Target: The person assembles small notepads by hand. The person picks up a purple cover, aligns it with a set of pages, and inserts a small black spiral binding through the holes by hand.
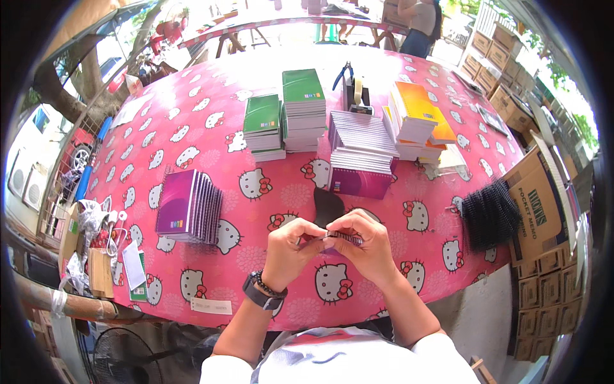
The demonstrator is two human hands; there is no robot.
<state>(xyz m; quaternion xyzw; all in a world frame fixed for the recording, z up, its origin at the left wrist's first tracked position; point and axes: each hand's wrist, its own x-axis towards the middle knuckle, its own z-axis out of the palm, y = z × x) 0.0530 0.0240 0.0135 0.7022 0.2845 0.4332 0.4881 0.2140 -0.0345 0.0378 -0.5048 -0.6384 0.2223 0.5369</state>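
My left hand (291, 249) and my right hand (366, 246) meet over the near middle of the table. Both are closed, thumbs and fingertips pinching a small spiral notebook (348, 239). Only its dark coil edge and a bit of purple show; the fingers hide the rest. Just beyond them lies a flat black piece (329, 208) whose kind I cannot make out. A row of purple notebooks (182, 203) stands to the left. Past my right hand is a stack of spiral notebooks (362, 150), a purple cover at its front.
Green notebooks (304, 86) and orange notebooks (416, 105) are stacked farther back. A tape dispenser (358, 99) and blue-handled pliers (344, 73) stand between them. Black binding coils (489, 214) lean by a cardboard box (540, 205) at right. Plastic wrap (93, 217) lies at left.
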